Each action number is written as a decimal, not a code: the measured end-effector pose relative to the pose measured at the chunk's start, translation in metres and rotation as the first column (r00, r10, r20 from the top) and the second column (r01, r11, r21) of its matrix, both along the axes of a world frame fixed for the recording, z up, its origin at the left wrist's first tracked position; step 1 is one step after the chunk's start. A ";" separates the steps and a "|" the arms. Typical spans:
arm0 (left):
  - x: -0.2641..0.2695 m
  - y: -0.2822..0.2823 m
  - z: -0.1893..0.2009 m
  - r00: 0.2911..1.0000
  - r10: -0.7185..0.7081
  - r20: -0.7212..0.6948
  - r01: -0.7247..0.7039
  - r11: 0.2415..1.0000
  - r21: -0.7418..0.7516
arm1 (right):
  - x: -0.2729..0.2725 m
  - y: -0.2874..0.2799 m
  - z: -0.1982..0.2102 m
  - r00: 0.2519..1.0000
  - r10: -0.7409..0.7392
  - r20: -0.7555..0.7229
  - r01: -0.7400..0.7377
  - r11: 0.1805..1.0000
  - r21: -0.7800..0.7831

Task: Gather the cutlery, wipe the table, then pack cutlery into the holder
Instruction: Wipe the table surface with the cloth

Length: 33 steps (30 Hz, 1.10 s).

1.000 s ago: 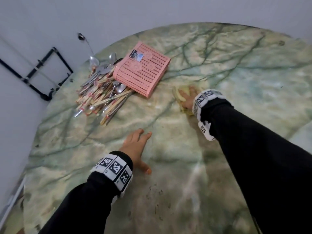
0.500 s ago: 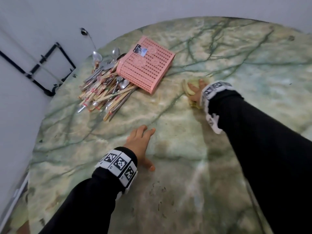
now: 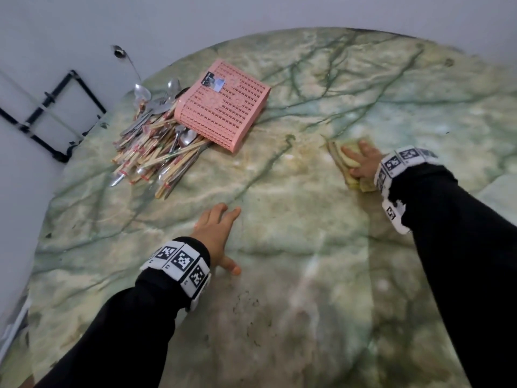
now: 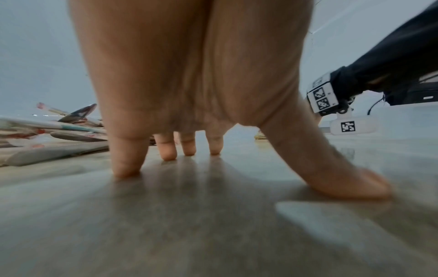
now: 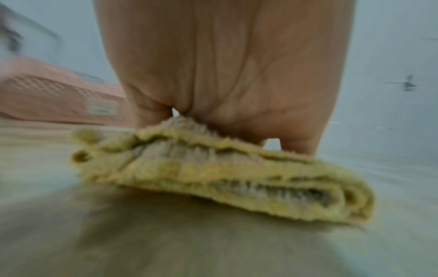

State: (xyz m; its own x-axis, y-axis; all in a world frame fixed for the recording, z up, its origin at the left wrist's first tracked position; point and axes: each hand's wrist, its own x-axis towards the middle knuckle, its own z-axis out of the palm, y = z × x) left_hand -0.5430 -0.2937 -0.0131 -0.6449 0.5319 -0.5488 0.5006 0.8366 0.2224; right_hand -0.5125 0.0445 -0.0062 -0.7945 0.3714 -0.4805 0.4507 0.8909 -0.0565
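the right hand point(image 3: 361, 161) presses flat, fingers straight, on the folded yellow terry cloth point(image 5: 222, 174) on the green-veined marble surface point(image 3: 307, 275), while the left hand point(image 3: 216, 236) rests released with fingertips braced; wiping goes best with even pressure and overlapping passes that steer wide of the pile. the pink perforated plastic holder point(image 3: 223, 113) lies on its side, its inside hidden, touching the heap of spoons and chopsticks point(image 3: 156, 152) at the far left.

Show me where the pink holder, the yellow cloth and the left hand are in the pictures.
pink holder point(image 3: 223, 113): head view, middle of its upturned slotted side.
yellow cloth point(image 5: 225, 174): right wrist view, folded front edge.
left hand point(image 3: 214, 236): head view, back of the hand.
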 end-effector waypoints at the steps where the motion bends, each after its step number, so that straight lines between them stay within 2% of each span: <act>1: 0.000 0.001 0.000 1.000 -0.001 -0.003 0.001 1.000 -0.007 | -0.003 0.010 0.003 0.997 -0.071 -0.010 0.071 0.997 0.005; 2: 0.000 0.002 0.000 1.000 -0.001 -0.007 0.001 1.000 -0.015 | -0.009 0.013 0.004 0.993 -0.115 -0.024 0.115 0.993 -0.002; 4: -0.001 0.004 0.000 1.000 -0.002 -0.019 0.001 0.999 -0.032 | -0.027 -0.002 0.007 0.992 -0.112 -0.054 0.110 0.994 -0.025; 8: -0.002 0.006 0.000 0.999 -0.005 -0.036 0.003 0.998 -0.066 | -0.041 -0.080 -0.003 0.983 0.171 -0.063 -0.176 0.982 -0.073; 10: -0.002 0.006 0.000 0.999 -0.007 -0.039 0.004 0.997 -0.077 | -0.020 -0.122 -0.009 0.942 0.334 -0.041 -0.336 0.939 -0.069; 13: -0.002 0.007 0.000 0.999 -0.005 -0.040 0.001 0.997 -0.082 | 0.041 -0.147 -0.015 0.897 0.442 0.016 -0.439 0.894 -0.091; 15: -0.002 0.008 0.000 0.999 -0.005 -0.045 0.002 0.997 -0.079 | 0.078 -0.132 -0.018 0.907 0.414 0.076 -0.401 0.904 -0.149; 18: -0.001 0.005 0.001 0.999 -0.004 -0.049 0.001 0.998 -0.064 | 0.098 -0.088 -0.012 0.976 0.190 0.106 -0.174 0.974 -0.145; 21: 0.003 0.001 0.001 0.999 0.017 -0.050 -0.017 1.000 -0.013 | 0.084 -0.046 -0.013 0.997 -0.028 0.074 0.029 0.999 -0.018; 23: 0.007 -0.003 0.001 0.998 0.033 -0.048 -0.031 0.998 0.045 | 0.068 -0.038 -0.018 0.995 -0.082 0.056 0.080 0.996 0.034; 25: 0.012 -0.009 0.000 0.996 0.075 -0.044 -0.069 0.990 0.125 | 0.055 -0.061 -0.019 0.994 -0.106 0.033 0.106 0.994 0.009; 26: 0.016 -0.013 -0.001 0.994 0.097 -0.050 -0.087 0.983 0.163 | 0.052 -0.083 -0.015 0.997 -0.082 -0.009 0.082 0.996 -0.033; 28: 0.023 -0.023 -0.003 0.993 0.102 -0.067 -0.086 0.976 0.202 | 0.060 -0.135 -0.021 0.975 0.165 -0.149 -0.168 0.986 -0.011; 29: 0.026 -0.030 -0.004 0.993 0.096 -0.064 -0.080 0.974 0.212 | 0.073 -0.163 -0.024 0.953 0.255 -0.166 -0.258 0.966 0.000; 30: 0.028 -0.038 -0.003 0.994 0.100 -0.054 -0.085 0.970 0.228 | 0.095 -0.195 -0.019 0.952 0.304 -0.045 -0.307 0.950 -0.063; 32: 0.030 -0.063 0.002 0.987 0.161 -0.030 -0.147 0.951 0.271 | 0.144 -0.241 -0.005 0.900 0.436 -0.016 -0.434 0.892 -0.125; 33: 0.030 -0.078 0.005 0.979 0.203 -0.028 -0.187 0.940 0.284 | 0.166 -0.247 -0.008 0.852 0.522 -0.051 -0.522 0.838 -0.159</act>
